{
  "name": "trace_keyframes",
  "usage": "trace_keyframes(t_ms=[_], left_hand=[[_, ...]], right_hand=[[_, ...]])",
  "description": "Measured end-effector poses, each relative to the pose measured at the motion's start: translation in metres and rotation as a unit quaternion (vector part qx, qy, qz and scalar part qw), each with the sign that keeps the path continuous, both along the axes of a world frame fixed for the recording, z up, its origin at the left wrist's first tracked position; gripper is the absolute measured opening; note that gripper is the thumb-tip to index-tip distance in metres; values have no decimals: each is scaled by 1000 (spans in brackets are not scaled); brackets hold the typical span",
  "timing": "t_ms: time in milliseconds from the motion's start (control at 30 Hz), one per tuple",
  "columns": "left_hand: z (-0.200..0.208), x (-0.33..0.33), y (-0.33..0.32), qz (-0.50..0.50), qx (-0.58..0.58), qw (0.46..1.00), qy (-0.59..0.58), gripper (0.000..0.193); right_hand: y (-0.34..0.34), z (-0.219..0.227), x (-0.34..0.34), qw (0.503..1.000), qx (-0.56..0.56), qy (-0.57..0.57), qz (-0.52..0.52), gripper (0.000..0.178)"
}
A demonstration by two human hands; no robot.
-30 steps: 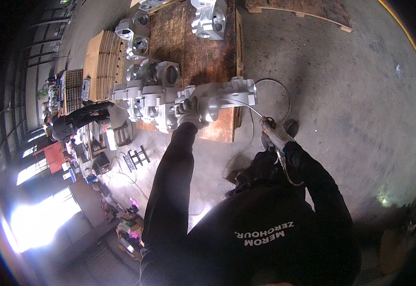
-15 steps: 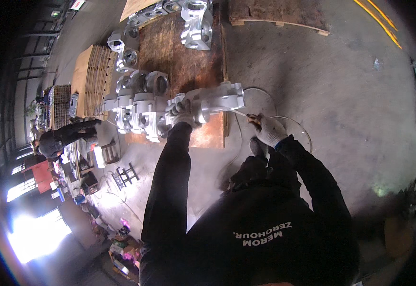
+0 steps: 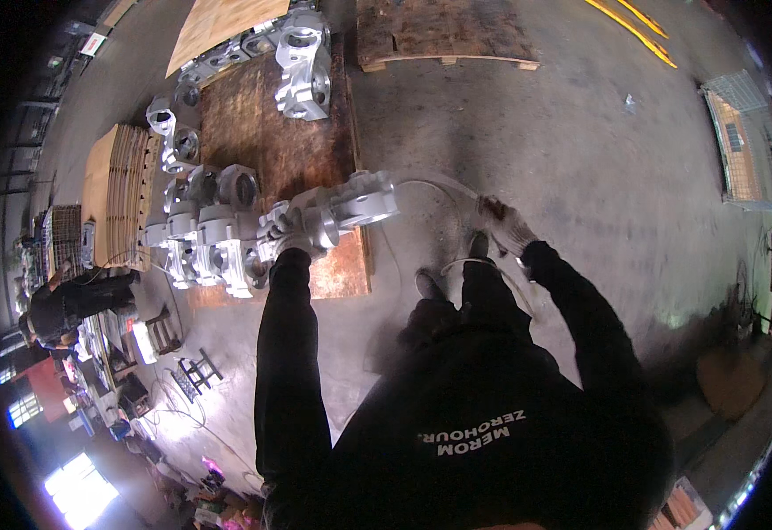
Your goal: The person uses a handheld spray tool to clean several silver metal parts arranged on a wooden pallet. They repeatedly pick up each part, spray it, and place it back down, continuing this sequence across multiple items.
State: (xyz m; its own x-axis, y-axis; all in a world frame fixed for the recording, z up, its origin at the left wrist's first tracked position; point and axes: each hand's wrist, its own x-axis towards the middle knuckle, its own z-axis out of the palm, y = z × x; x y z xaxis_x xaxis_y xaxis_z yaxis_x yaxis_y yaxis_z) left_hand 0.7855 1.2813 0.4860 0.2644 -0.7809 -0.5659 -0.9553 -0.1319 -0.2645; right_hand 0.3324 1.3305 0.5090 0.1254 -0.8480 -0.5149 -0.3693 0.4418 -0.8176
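Standing in the left of the frame is a stack of brown boards [image 3: 114,196]; right of it, we see clustered silver castings [image 3: 215,228] on the wooden surface [image 3: 253,124]. Next, our gloved left hand [image 3: 290,241] lies against the left part of the long casting [image 3: 361,201], left of the frame's centre; its fingers look curved, but we cannot tell how firmly they close. The casting's right end reaches past the surface's right edge. We judge it heavy, stiff and rather slick, likelier to tip than to bend, so we would hold it around the thick body and support the overhanging end from beneath. Farther right, above the floor [image 3: 580,168], our gloved right hand [image 3: 508,228] is closed around a small handheld tool [image 3: 491,208].
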Motion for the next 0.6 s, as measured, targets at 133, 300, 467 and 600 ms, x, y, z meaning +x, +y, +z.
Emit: trace_keyframes(t_ms=[133,300,467,600], left_hand=[[-9,0,-2,7,21,999,-42,145],[-30,18,-9,-12,67,997,-34,143],[-47,35,-1,27,108,990,-91,149],[-44,12,-13,30,127,987,-99,151]], right_hand=[[-12,10,-30,994,96,39,43,40],[-9,-63,-47,988,141,-44,35,41],[-19,-93,-55,940,302,-136,-86,43],[-11,-152,-62,938,319,-127,-49,45]])
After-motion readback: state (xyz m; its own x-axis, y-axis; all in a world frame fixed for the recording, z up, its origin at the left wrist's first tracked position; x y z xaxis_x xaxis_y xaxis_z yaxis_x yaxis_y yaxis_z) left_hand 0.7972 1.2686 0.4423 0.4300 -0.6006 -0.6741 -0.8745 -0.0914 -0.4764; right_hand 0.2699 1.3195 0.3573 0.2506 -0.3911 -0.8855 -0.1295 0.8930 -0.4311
